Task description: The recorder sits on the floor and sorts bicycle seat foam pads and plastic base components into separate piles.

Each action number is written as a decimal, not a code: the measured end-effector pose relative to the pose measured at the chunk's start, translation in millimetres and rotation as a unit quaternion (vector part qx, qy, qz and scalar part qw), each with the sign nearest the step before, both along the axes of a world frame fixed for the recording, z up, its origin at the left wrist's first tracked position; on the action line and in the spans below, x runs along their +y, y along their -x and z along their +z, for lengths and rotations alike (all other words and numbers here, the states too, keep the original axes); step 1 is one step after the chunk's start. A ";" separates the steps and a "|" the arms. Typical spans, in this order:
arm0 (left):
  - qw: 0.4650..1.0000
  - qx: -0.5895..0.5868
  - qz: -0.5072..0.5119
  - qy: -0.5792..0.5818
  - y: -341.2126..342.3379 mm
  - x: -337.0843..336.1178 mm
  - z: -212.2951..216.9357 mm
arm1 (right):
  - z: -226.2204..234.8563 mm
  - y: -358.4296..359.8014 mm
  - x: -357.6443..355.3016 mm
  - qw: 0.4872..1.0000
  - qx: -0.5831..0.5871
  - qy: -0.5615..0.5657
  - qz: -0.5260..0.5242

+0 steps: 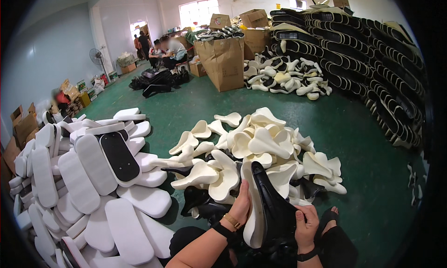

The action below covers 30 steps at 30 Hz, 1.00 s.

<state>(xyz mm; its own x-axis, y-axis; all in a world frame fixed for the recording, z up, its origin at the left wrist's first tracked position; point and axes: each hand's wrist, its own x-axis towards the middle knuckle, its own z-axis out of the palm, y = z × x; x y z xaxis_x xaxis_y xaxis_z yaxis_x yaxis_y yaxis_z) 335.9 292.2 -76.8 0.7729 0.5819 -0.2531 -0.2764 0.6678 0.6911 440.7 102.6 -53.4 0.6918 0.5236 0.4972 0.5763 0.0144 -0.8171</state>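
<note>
In front of my lap, a cream foam bicycle saddle pad (253,223) stands nose up against a black saddle shell (278,212). My left hand (240,205) is closed on the pad's left edge, fingers partly hidden behind it. With thumb and bent fingers, my right hand (306,225) pinches the shell's wide right edge. The two pieces lie side by side; whether they are joined, I cannot tell. Just beyond them is a heap of cream saddle pads (270,142), with a few black saddle pieces (195,198) among its near edge.
Long white foam pads (128,228) are piled at my left. Stacked black-and-cream long seats (354,58) rise at the far right. Beyond the heap stand a tall cardboard box (223,65) and more saddle pads (288,77). Several people (172,51) are at the back, near black pieces (158,79) on the green floor.
</note>
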 end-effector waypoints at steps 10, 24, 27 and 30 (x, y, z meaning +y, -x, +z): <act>1.000 -0.016 -0.012 -0.002 0.0 -2.2 1.6 | -2.1 4.0 8.3 1.000 -0.019 0.000 0.017; 1.000 -0.020 -0.011 0.004 0.0 -4.6 3.3 | -3.6 9.8 8.6 0.999 -0.038 0.004 -0.008; 1.000 -0.014 -0.002 0.011 2.3 -3.0 7.4 | -4.2 12.1 3.0 0.999 -0.030 0.008 -0.004; 0.999 -0.020 -0.003 0.027 3.7 1.4 12.5 | -3.7 12.0 -2.0 0.999 -0.031 0.010 -0.006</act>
<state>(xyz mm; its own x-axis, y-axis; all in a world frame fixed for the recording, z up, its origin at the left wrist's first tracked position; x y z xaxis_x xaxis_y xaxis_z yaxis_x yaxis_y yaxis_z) 332.2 293.6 -64.3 0.7867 0.5632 -0.2528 -0.2993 0.7062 0.6417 428.6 100.6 -57.1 0.6663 0.5263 0.5283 0.6259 -0.0095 -0.7798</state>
